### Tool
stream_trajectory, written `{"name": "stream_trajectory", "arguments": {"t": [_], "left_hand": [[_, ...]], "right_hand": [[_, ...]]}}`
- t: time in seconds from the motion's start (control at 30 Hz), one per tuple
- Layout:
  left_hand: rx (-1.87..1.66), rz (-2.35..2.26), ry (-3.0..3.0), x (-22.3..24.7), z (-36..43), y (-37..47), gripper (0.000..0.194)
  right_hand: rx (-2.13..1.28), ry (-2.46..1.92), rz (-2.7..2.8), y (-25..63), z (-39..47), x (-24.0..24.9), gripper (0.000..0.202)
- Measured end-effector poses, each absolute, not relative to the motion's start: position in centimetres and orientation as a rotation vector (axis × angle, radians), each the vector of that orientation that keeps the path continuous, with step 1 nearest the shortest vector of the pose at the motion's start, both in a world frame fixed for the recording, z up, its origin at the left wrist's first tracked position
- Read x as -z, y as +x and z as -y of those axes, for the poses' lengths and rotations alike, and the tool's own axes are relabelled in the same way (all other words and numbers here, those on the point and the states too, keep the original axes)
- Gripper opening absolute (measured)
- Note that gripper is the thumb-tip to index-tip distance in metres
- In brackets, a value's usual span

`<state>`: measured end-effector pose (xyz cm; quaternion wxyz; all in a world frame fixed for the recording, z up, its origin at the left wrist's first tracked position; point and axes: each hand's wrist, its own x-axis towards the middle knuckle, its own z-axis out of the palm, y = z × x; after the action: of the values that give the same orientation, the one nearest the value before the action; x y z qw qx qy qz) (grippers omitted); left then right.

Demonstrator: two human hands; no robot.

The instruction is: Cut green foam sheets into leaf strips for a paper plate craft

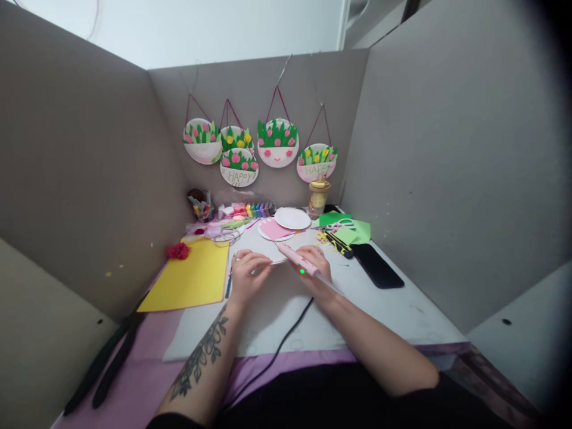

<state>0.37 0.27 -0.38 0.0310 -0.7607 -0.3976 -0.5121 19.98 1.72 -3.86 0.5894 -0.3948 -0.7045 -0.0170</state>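
Observation:
A slim pink hot glue gun (297, 259) with a lit green light lies in my right hand (319, 268), its nozzle pointing away and to the left. A clear glue stick (330, 285) sticks out of its back end, and a dark cord (290, 333) runs down towards me. My left hand (250, 271) pinches a thin white piece (279, 261), seen almost edge-on, which looks like a paper plate. Its right part is hidden behind the glue gun and my right hand. Just beyond lie white paper plates (292, 218) and pink paper (273, 229).
Yellow paper (190, 277) with a red pompom (179, 251) lies left. To the right are a black phone (378, 266), a cutter knife (337, 243), scissors (343, 224) and green paper (357, 232). Grey panels enclose the table; several decorated plates (277, 143) hang behind.

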Motion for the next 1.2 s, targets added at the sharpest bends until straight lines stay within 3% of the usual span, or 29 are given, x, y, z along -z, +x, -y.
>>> {"name": "stream_trajectory", "arguments": {"t": [1.2], "left_hand": [[1.532,1.204,-2.381,-0.2,0.1,0.1,0.011]], "right_hand": [[-0.018,-0.968,1.654,20.0,-1.7,3.6,0.010]]}}
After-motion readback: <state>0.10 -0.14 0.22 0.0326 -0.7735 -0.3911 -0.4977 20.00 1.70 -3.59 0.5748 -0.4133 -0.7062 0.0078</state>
